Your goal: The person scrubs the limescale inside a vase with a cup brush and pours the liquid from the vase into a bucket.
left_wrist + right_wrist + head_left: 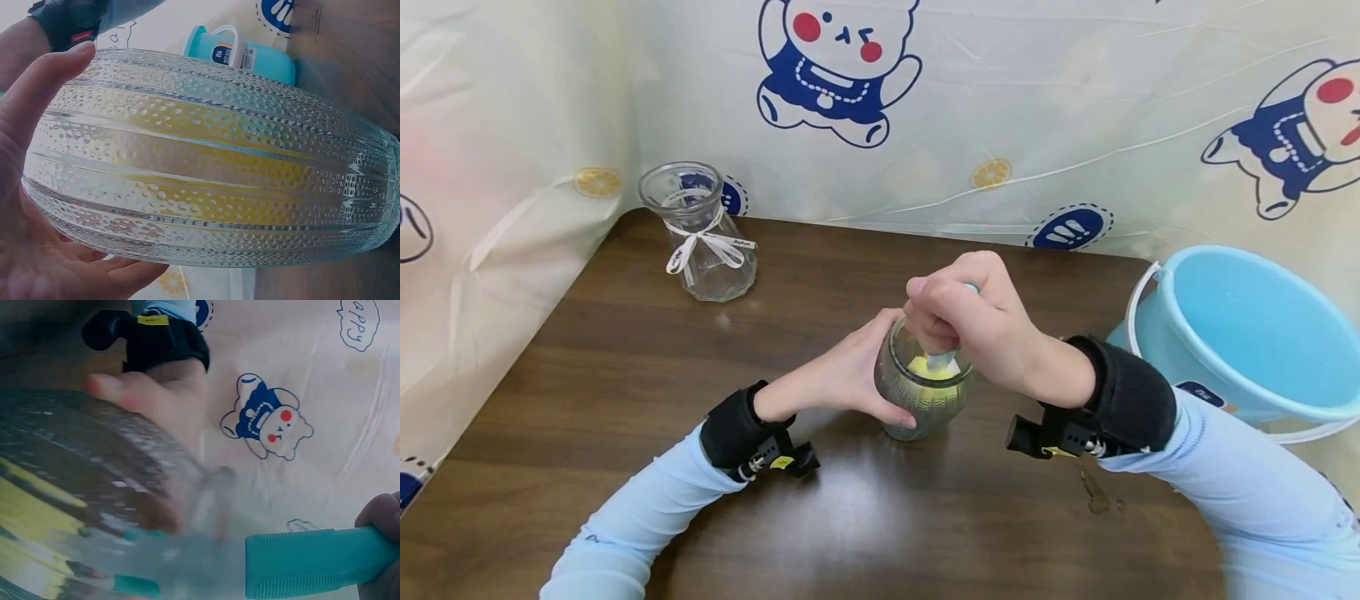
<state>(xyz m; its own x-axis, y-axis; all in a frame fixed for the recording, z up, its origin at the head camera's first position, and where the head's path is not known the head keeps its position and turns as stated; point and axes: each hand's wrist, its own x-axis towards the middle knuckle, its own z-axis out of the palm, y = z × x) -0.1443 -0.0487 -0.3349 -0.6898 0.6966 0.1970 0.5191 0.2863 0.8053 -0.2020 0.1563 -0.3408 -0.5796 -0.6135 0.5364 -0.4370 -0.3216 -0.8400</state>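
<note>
Both grips were closed: the left hand (848, 371) curled round the textured glass jar (936, 407) on the wooden table (617, 383), the right hand (979, 310) clasped the teal-handled sponge brush (306, 562) reaching inside it. Hard twisting could have spun slick glass loose.

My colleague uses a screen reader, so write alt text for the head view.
A person's left hand holds a textured glass jar while the right hand grips a teal-handled tool reaching inside, where something yellow shows. At the back left of the brown table stands a clear vase with a white bow; a light-blue bucket is at the right.
</note>
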